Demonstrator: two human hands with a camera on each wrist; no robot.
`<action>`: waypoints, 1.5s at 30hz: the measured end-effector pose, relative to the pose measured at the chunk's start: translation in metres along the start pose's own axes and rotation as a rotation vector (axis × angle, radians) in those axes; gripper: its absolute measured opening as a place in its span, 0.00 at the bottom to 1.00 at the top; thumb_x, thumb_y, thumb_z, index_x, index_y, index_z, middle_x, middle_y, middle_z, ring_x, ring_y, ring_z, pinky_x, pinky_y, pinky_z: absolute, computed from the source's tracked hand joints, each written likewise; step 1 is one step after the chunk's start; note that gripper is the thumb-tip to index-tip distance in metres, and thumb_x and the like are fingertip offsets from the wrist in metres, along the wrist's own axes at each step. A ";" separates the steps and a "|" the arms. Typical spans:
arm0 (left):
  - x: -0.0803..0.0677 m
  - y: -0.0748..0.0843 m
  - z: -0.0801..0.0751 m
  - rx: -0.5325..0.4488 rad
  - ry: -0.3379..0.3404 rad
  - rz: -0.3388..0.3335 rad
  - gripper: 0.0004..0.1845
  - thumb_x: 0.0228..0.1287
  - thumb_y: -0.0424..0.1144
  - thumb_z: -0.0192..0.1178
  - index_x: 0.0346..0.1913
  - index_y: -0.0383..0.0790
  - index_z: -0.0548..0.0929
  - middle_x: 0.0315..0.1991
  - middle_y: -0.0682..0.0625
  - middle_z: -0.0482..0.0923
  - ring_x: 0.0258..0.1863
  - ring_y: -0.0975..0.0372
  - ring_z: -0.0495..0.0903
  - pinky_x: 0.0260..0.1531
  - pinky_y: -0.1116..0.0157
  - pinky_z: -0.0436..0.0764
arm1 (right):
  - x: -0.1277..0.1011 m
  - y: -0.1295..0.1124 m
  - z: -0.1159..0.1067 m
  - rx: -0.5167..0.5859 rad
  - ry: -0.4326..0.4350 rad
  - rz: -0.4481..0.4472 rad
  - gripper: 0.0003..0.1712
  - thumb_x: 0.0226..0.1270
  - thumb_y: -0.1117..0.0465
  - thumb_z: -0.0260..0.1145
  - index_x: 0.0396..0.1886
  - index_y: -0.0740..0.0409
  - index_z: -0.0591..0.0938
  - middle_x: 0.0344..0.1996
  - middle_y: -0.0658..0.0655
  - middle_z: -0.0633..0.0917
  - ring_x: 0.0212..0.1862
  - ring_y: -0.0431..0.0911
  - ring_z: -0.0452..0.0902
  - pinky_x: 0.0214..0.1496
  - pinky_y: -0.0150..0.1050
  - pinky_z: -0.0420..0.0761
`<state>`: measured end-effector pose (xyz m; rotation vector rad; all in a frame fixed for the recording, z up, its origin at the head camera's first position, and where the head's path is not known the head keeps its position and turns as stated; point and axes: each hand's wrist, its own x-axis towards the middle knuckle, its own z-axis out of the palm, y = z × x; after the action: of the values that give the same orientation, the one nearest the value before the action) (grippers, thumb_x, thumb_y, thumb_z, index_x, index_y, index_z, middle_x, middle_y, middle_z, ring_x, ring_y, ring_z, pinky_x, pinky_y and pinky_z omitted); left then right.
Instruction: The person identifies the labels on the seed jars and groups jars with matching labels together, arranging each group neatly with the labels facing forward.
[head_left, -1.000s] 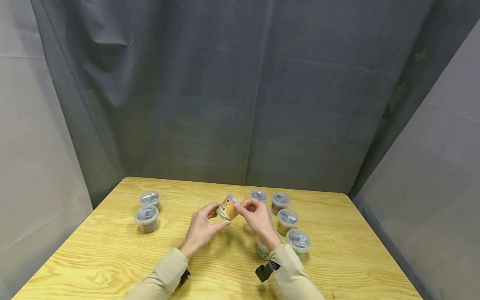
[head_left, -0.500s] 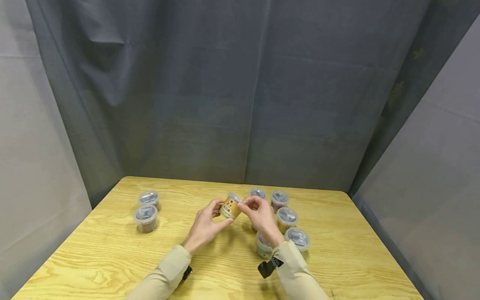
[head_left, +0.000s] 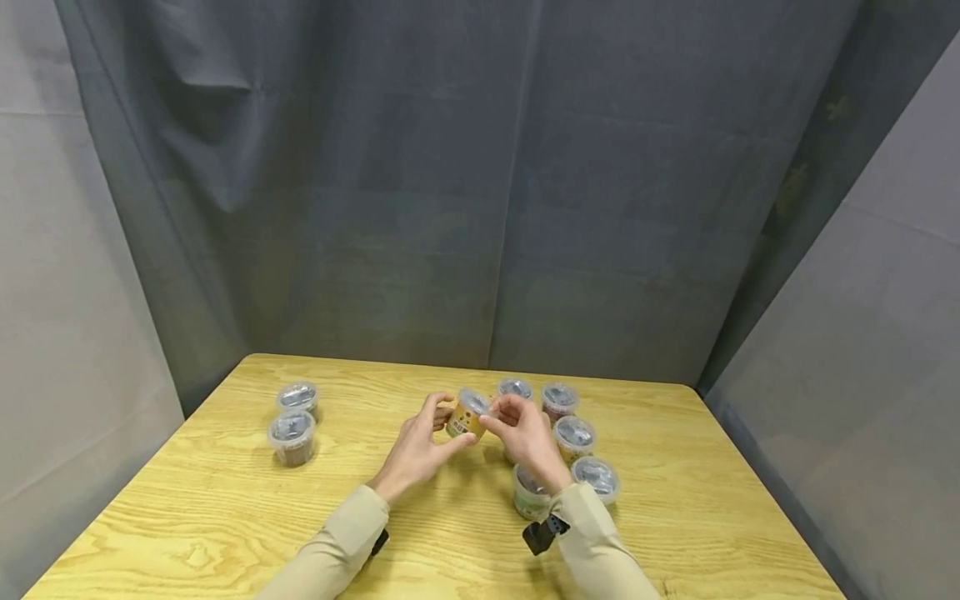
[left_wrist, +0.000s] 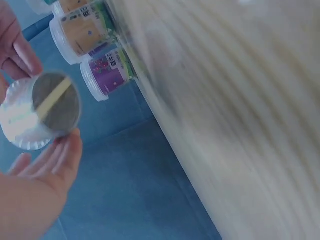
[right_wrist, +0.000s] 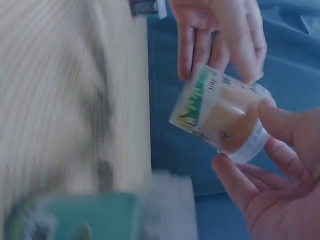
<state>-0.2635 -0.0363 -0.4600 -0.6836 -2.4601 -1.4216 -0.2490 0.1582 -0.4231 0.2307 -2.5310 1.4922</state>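
A small clear plastic tub with a yellow-orange label and a clear lid is held above the middle of the table, tilted. My left hand grips its side between thumb and fingers. My right hand pinches it at the lid's rim from the other side. In the right wrist view the tub lies between both hands, its orange label with a green band showing. The left wrist view shows the underside of the tub, round and grey with a pale yellow strip.
Several similar lidded tubs stand to the right, among them a yellow one, a purple one and a green one. At the left, two tubs with brownish contents stand one behind the other. A grey curtain hangs behind the table.
Between both hands the tub has turned: its label faced me earlier, and now more of the lid's top shows. It has shifted slightly right. The other tubs have stayed put.
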 end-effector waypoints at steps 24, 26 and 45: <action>0.021 -0.013 0.000 0.039 -0.104 0.044 0.12 0.53 0.41 0.74 0.33 0.45 0.79 0.48 0.48 0.84 0.53 0.51 0.82 0.56 0.53 0.81 | 0.008 0.023 -0.003 -0.346 -0.113 -0.228 0.07 0.59 0.60 0.74 0.37 0.52 0.87 0.48 0.54 0.86 0.15 0.35 0.59 0.21 0.29 0.68; 0.022 -0.012 0.002 0.072 -0.086 0.039 0.12 0.52 0.41 0.75 0.32 0.44 0.79 0.46 0.49 0.84 0.52 0.51 0.83 0.55 0.53 0.82 | 0.009 0.023 -0.002 -0.360 -0.115 -0.221 0.08 0.60 0.62 0.73 0.40 0.53 0.87 0.48 0.55 0.86 0.17 0.37 0.65 0.23 0.31 0.70; 0.022 -0.009 0.020 0.341 -0.066 0.025 0.16 0.46 0.44 0.78 0.27 0.44 0.78 0.31 0.53 0.80 0.29 0.65 0.72 0.27 0.71 0.73 | 0.012 0.033 -0.001 -0.459 -0.210 -0.255 0.30 0.52 0.84 0.49 0.50 0.62 0.85 0.57 0.66 0.82 0.67 0.61 0.71 0.63 0.55 0.76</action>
<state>-0.2866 -0.0166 -0.4679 -0.6887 -2.6412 -0.9476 -0.2679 0.1745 -0.4480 0.6334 -2.7872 0.8055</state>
